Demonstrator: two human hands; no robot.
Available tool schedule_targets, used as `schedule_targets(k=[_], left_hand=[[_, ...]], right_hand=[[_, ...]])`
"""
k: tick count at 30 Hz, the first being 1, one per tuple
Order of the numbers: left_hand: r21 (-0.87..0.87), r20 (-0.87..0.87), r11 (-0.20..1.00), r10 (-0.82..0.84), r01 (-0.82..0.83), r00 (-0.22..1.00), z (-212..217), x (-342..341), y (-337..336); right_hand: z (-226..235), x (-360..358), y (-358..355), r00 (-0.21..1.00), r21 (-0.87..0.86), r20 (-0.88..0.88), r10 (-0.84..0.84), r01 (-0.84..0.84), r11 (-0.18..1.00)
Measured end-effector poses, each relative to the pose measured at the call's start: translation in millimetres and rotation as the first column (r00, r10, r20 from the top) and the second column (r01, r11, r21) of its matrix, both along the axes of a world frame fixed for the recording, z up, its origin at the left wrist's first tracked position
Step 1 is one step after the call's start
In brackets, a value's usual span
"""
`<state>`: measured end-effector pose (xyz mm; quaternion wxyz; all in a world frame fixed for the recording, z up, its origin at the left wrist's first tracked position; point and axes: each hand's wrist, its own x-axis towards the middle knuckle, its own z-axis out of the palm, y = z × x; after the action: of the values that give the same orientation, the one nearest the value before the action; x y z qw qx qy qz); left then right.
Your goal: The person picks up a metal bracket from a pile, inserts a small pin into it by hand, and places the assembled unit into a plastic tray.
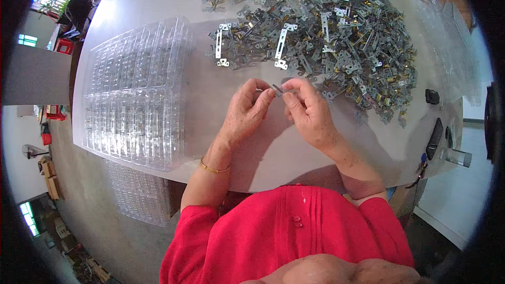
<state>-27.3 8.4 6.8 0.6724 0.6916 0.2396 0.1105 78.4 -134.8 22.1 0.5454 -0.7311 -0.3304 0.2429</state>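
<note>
Between the fingertips of my left hand (pixel 251 104) and my right hand (pixel 307 109) is a small grey metal bracket (pixel 277 90). Both hands pinch it, thumb against fingers, above the near middle of the table. Its fine detail is too small to make out. Just beyond my fingers spreads a large heap of metal brackets (pixel 342 37), grey with some brass-coloured ones among them. Two long bright brackets, one on the left (pixel 219 44) and one closer to the heap (pixel 282 46), lie at the heap's left edge.
Clear plastic compartment trays (pixel 134 94) with parts in them cover the table's left side, and more trays (pixel 138 194) sit lower down beside it. Clear plastic sheets (pixel 452 47) lie at the far right. Nearer on the right are a black object (pixel 434 138) and a clear cylinder (pixel 458 158).
</note>
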Motion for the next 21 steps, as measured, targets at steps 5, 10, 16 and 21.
schedule_targets(k=[5,10,16,21], left_hand=[[0.158,-0.032,0.985,-0.067,0.072,0.997,3.0,-0.1,-3.7],[0.288,-0.125,0.948,-0.103,0.135,0.987,1.3,0.4,-3.2],[-0.276,0.073,0.957,-0.066,0.084,0.995,-4.9,-0.9,-3.8],[-0.472,0.059,0.881,0.07,-0.035,0.996,-1.9,-0.7,9.7]], right_hand=[[-4.8,2.0,2.8,0.989,0.055,0.144,0.02,-0.029,0.998],[-5.9,3.2,1.5,0.912,0.067,0.408,-0.04,0.014,0.998],[-6.9,13.6,3.8,0.965,0.288,0.179,-0.19,0.134,0.948],[-5.7,8.7,-2.5,0.996,0.103,0.046,-0.074,0.069,0.992]])
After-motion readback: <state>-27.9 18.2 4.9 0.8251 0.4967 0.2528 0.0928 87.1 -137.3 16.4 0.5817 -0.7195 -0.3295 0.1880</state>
